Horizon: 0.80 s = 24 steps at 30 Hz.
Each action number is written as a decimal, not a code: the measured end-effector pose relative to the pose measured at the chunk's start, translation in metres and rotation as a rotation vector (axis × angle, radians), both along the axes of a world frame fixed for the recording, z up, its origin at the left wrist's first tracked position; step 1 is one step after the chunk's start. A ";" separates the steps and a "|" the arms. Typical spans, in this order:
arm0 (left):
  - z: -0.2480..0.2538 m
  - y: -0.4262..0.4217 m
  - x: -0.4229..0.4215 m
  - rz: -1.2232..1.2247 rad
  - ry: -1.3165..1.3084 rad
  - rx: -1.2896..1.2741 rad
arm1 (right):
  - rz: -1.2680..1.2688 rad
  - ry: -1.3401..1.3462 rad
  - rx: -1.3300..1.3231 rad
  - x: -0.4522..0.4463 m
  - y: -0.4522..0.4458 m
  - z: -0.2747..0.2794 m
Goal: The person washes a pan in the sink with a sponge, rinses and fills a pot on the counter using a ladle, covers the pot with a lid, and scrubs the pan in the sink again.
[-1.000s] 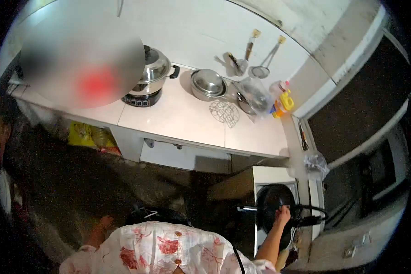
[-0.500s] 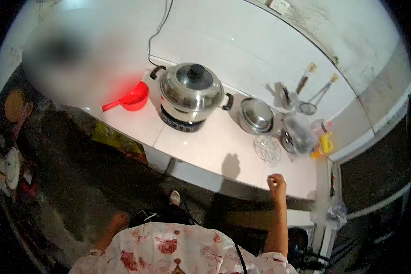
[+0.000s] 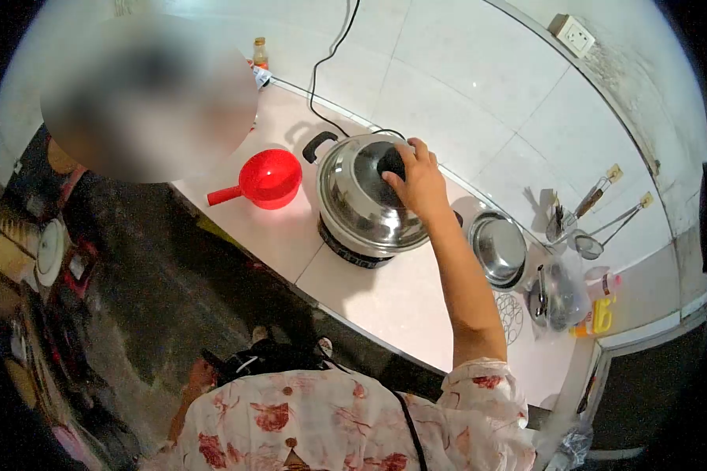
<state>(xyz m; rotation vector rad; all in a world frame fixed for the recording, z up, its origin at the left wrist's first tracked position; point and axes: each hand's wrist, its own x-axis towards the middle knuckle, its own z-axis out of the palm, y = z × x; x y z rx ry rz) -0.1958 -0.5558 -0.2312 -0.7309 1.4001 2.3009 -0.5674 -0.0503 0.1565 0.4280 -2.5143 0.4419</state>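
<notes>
My right hand (image 3: 418, 177) is closed around the black knob of the pot lid (image 3: 353, 188), its fingers wrapped over the top. The domed metal lid with a glass centre sits on a large steel pot (image 3: 322, 208), which has black side handles. Beneath the pot is a black electric cooker (image 3: 353, 250). My left hand (image 3: 202, 375) hangs low beside my body, dim and away from the counter. Its fingers do not show clearly. To the left of the pot, a red plastic ladle (image 3: 271, 179) with a short handle rests on the counter.
Right of the pot stand a steel pan (image 3: 499, 247), a wire rack (image 3: 509, 318), a bagged item (image 3: 558, 294) and a yellow bottle (image 3: 601, 315). Strainers (image 3: 589, 245) hang on the wall. A power cord (image 3: 316, 82) runs behind the pot. The counter's front edge (image 3: 330, 308) slants across.
My right hand has moved from the counter's front right edge up and left to the lid knob and closed on it. The view has shifted. My left hand still hangs low.
</notes>
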 end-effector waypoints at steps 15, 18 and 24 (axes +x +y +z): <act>0.155 -0.042 -0.342 -0.105 0.562 -0.918 | -0.418 0.058 -0.110 0.027 0.034 0.089; 0.172 -0.037 -0.415 -0.044 0.810 -1.202 | -0.610 0.072 -0.382 0.098 0.051 0.096; 0.198 0.005 -0.468 -0.267 0.879 -1.110 | -0.994 0.188 0.069 0.269 0.087 0.039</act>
